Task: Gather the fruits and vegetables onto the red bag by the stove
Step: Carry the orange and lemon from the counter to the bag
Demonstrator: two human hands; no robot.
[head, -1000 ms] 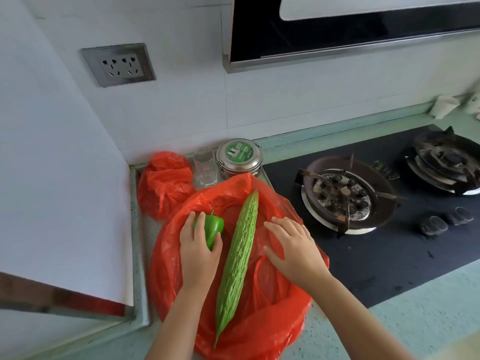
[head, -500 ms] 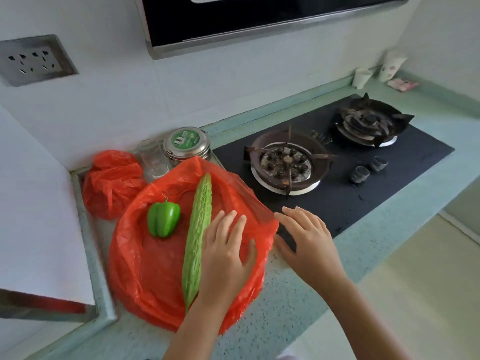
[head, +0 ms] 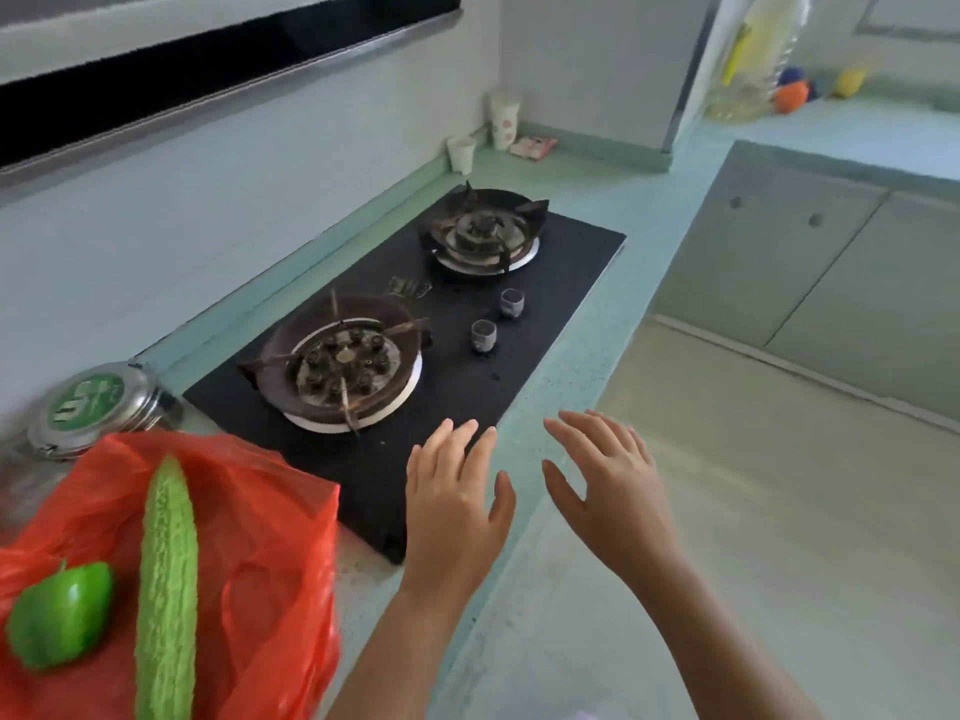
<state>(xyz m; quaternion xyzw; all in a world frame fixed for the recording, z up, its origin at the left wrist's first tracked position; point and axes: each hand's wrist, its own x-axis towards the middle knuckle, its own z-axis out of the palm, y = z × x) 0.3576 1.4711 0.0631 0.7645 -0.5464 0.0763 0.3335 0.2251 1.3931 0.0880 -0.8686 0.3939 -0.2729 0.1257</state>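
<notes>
From the head view, both hands were spread flat with straight fingers and held nothing. The left hand (head: 452,501) hung over the stove's (head: 467,376) near corner, and the right hand (head: 608,485) was just beside it, past the counter (head: 566,366) edge. The bag (head: 260,537) lay on the counter left of the stove. On it were a gourd (head: 166,589) and, to its left, a pepper (head: 60,613). A tin (head: 93,407) stood behind the bag. On the far counter sat small orange and yellow blobs (head: 792,93), perhaps fruit, too blurred to tell.
</notes>
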